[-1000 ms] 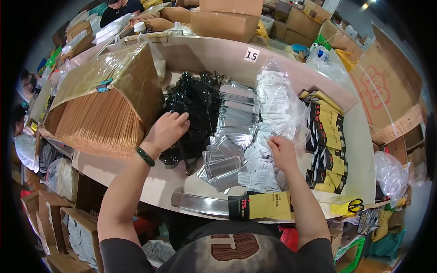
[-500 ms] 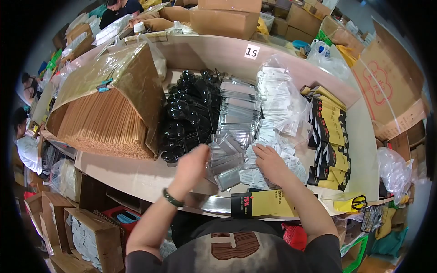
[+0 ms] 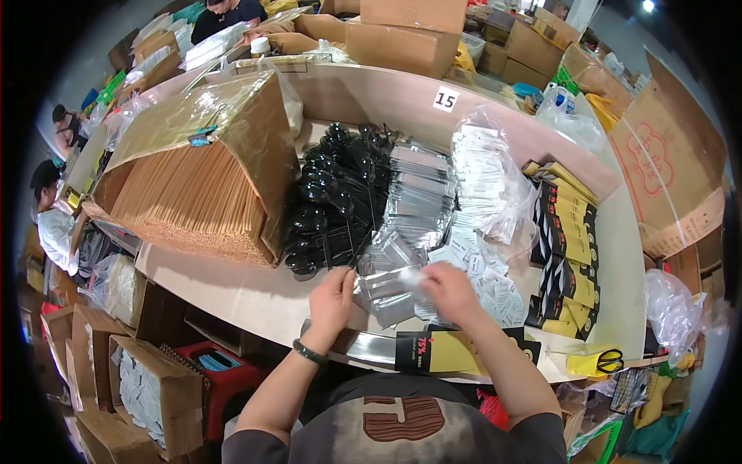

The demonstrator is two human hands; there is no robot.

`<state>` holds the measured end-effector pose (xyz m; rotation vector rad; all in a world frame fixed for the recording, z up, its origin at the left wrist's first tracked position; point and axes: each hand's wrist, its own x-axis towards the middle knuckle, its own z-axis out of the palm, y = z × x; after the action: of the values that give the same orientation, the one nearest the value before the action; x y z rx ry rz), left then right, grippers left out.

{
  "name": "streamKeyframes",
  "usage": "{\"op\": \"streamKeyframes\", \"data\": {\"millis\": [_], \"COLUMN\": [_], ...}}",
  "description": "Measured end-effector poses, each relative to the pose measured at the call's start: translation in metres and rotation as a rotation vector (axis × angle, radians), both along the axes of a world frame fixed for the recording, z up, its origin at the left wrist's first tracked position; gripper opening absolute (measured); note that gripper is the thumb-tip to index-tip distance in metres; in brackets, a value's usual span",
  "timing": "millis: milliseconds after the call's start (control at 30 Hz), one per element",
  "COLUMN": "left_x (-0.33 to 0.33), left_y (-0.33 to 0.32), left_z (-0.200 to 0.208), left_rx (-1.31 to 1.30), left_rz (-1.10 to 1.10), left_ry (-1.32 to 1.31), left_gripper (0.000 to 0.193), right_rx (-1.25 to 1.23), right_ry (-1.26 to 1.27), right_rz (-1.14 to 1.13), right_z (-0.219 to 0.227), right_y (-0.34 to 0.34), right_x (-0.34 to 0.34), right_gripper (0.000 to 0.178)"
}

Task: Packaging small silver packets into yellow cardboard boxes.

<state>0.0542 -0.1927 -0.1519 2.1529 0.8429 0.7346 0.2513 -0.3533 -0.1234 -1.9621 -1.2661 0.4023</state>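
A second earlier the left hand (image 3: 331, 303) was on the black spoons (image 3: 336, 205) and the right hand (image 3: 452, 292) among the loose white packets (image 3: 496, 288); now both had come together at one clear pouch (image 3: 386, 286), making it the piece being worked on. It lay between them, over others near the tabletop's (image 3: 212, 274) front edge. The left fingers were pinched closed on its 9 o'clock edge; the right fingers blurred at 3 o'clock, their opening and hold impossible to tell. The pouch was thin, glossy, flat film. Glossy, round-bowled plastic spoons were heaped at 11 o'clock, matte white packets at 3, and a taped cardboard box (image 3: 274, 162) of slim brown sticks (image 3: 185, 205) at 10.
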Motion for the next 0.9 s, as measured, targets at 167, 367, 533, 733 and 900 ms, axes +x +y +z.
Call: {"op": "streamKeyframes", "data": {"millis": [167,367,533,733,900], "left_x": [-0.046,-0.083,-0.064,-0.070,-0.072], "left_y": [-0.004,-0.034,-0.049,-0.048,-0.046], "left_z": [0.010,-0.022,-0.023,-0.025,-0.037], "left_rx": [0.122,0.091,0.029,-0.194,-0.417], "left_rz": [0.054,0.099,0.212,0.242,0.234], "left_ry": [-0.017,0.009,-0.060,-0.171,-0.322], "left_gripper": [0.016,0.016,0.015,0.026,0.032], "right_rx": [0.063,-0.082,0.132,0.220,-0.109], "right_ry": [-0.451,-0.302,-0.360,-0.063,0.376], "right_rz": [0.372,0.256,0.252,-0.072,0.099], "right_z": [-0.031,-0.041,-0.022,0.009,0.011], "right_y": [0.031,0.038,0.034,0.040,0.016], "right_x": [-0.011,-0.012,-0.023,-0.037,-0.098], "right_gripper": [0.008,0.004,0.002,0.016,0.031]}}
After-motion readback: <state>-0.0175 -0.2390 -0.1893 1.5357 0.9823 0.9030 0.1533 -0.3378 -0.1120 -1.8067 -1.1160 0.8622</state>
